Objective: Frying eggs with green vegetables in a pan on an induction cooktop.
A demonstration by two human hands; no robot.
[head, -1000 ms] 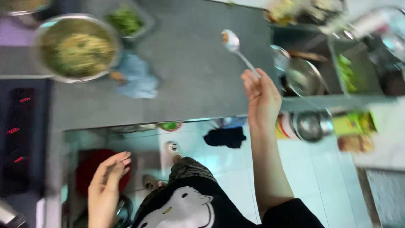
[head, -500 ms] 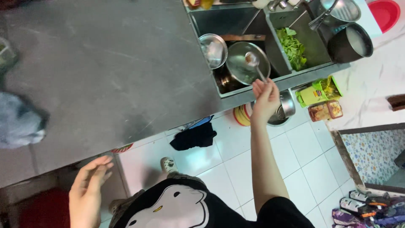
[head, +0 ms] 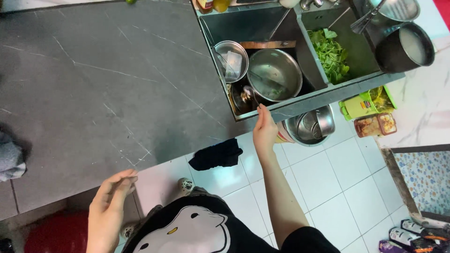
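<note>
1. The left hand (head: 108, 206) hung open below the edge of the grey counter (head: 103, 89), fingers loosely spread, holding nothing.
2. A dark cloth (head: 216, 154) lay on the white floor tiles between the hands.
3. The right hand (head: 265, 130) reached to the sink (head: 262, 26) rim, pinching a spoon (head: 248, 95) whose bowl sat in a dish beside a steel pot (head: 274, 75).
4. Green leaves (head: 332, 54) filled the right basin.

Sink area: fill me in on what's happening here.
A person stands at a grey stone counter. Their right hand holds a spoon over the dishes in the sink, beside a steel pot and small bowl. Leafy greens fill the neighbouring basin. The left hand hangs open, empty.
</note>
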